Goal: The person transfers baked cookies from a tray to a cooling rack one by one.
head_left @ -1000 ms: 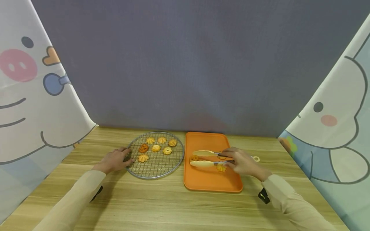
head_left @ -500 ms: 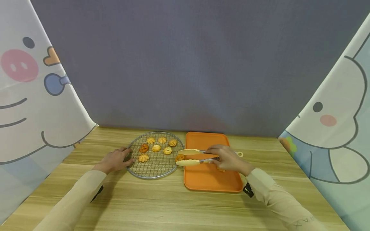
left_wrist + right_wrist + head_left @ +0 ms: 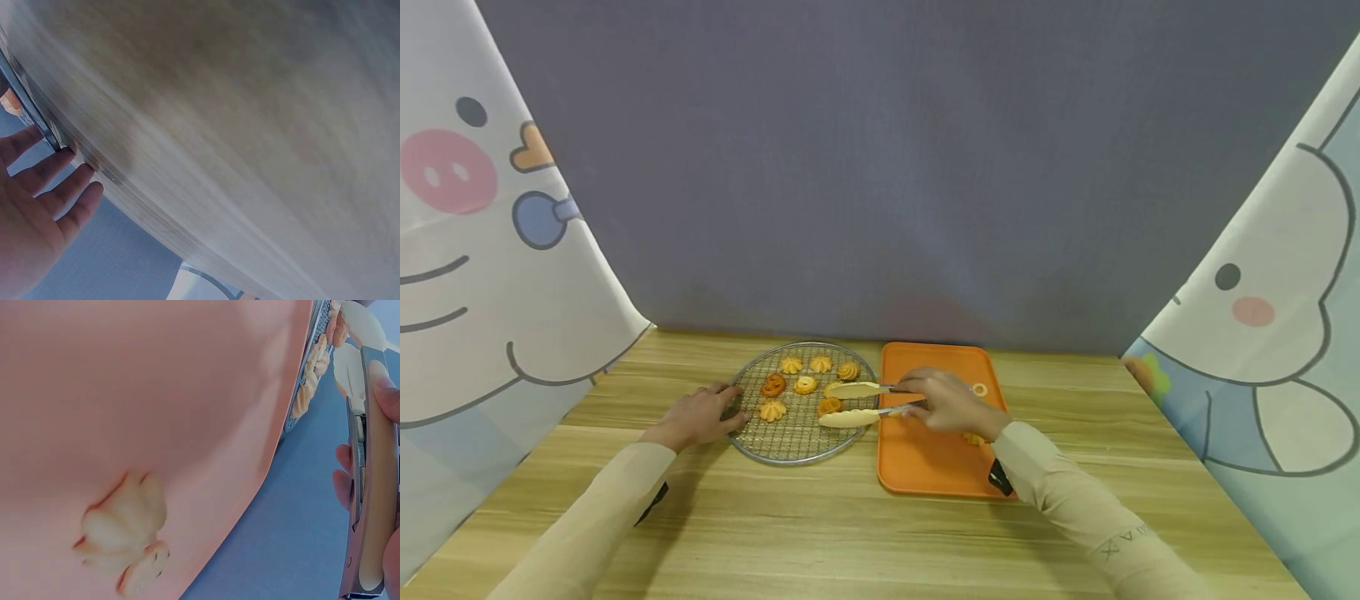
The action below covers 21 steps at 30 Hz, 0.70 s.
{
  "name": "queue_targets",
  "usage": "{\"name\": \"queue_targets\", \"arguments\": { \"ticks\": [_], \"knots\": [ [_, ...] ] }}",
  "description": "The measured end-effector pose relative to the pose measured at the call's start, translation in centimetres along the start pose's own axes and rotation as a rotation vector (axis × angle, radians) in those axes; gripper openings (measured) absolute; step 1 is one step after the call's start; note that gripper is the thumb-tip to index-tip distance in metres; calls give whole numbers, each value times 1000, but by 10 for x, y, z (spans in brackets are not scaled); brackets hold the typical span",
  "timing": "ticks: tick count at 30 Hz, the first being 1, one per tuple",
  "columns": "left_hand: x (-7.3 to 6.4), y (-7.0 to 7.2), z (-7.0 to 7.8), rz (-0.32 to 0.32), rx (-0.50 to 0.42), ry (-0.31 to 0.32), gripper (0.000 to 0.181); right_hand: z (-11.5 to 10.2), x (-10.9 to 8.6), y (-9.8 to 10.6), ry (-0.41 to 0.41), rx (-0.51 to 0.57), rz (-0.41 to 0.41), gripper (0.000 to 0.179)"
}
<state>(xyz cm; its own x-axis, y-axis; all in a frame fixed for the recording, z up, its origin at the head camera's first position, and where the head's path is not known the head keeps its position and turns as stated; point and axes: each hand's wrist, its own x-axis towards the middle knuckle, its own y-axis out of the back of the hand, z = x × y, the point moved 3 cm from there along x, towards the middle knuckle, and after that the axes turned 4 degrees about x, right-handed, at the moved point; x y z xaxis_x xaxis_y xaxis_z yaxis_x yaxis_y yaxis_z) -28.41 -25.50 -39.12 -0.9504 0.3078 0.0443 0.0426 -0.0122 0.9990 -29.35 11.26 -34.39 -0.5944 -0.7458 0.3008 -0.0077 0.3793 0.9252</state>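
Note:
My right hand [image 3: 943, 398] grips tongs [image 3: 853, 418] with cream tips and metal arms. The tips reach left over a round wire rack [image 3: 805, 437], with a brown pretzel-shaped cookie [image 3: 830, 406] between them, close over the mesh. On the rack sit several piped cookies [image 3: 772, 409], and a second brown pretzel-shaped cookie [image 3: 772, 384] lies at its left. My left hand [image 3: 700, 414] is at the rack's left rim, fingers spread and loosely extended in the left wrist view, fingertips right at the rim. The right wrist view shows the tongs [image 3: 375, 481] along the palm.
An orange tray [image 3: 925, 467] stands just right of the rack, under my right forearm. A piped cookie [image 3: 125, 525] and a smaller piece [image 3: 144, 572] lie on it. The wooden table [image 3: 775, 533] runs back to a grey curtain [image 3: 880, 167].
My right hand has carried the tongs and the pretzel-shaped cookie left, from over the orange tray to over the wire rack. My left hand has stayed at the rim.

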Motion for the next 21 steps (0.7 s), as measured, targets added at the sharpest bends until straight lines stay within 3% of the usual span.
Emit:
{"name": "queue_targets", "arguments": {
  "ticks": [21],
  "knots": [
    [2,-2,-1,2,-3,4,58,1,36,-28,-17,17,-38,32]
  ]
}}
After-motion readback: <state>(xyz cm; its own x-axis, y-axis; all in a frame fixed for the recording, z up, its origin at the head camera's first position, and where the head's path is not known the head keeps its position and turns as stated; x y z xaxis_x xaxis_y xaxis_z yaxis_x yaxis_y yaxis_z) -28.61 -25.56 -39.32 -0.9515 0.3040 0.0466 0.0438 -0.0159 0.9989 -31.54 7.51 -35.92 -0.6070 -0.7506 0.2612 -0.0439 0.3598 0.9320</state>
